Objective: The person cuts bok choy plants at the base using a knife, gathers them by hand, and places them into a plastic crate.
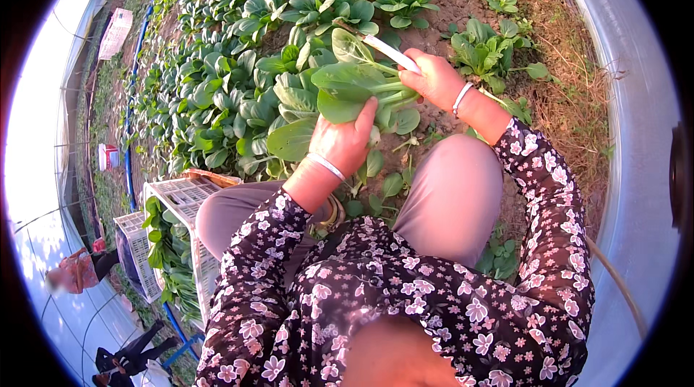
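My left hand (347, 140) grips a head of leafy greens, like bok choy (347, 88), with the thumb over its broad leaves. At the stem end of the same plant is my right hand (431, 80), its fingers closed on a white-handled knife (391, 54). The tool points up and to the left, and its far end lies against the leaves and soil. Whether my right fingers also hold the stems cannot be told. The plant is above the bed, in front of my knees.
Rows of growing greens (217, 83) fill the bed ahead and left. A white plastic crate (203, 235) of cut greens stands by my left knee, another crate (142, 257) beyond it. A blue pipe (130, 116) runs along the left. Two people are at lower left. Plastic sheeting (631, 116) borders the right.
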The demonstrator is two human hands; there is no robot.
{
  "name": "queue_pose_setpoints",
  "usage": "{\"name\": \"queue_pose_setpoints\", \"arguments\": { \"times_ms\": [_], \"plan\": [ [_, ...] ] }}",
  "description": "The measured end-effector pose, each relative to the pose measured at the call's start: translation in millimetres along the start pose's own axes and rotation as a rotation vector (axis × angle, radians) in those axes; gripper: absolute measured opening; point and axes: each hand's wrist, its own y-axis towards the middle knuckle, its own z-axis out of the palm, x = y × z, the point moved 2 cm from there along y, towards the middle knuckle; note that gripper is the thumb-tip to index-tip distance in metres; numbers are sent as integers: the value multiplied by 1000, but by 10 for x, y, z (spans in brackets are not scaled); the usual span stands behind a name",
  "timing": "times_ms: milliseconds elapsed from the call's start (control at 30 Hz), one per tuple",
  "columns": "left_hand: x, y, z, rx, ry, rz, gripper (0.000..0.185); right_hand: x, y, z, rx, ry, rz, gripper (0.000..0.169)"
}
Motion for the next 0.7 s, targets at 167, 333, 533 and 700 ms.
{"name": "queue_pose_setpoints", "arguments": {
  "times_ms": [167, 333, 533, 700],
  "plan": [
    [343, -543, -11, -98, -35, -90, 59, 558, 17, 411, -80, -339, -359, 23],
    [522, -861, 66, -191, -47, -108, 54, 639, 96, 805, 122, -455, -409, 25],
    [766, -1317, 167, -220, -64, -129, 38, 644, 252, 1361, 191, -492, -308, 18],
    [1009, -1459, 34, -242, -171, -150, 51, 436, 414, 1409, -78, 23, -94, 14]
  ]
}}
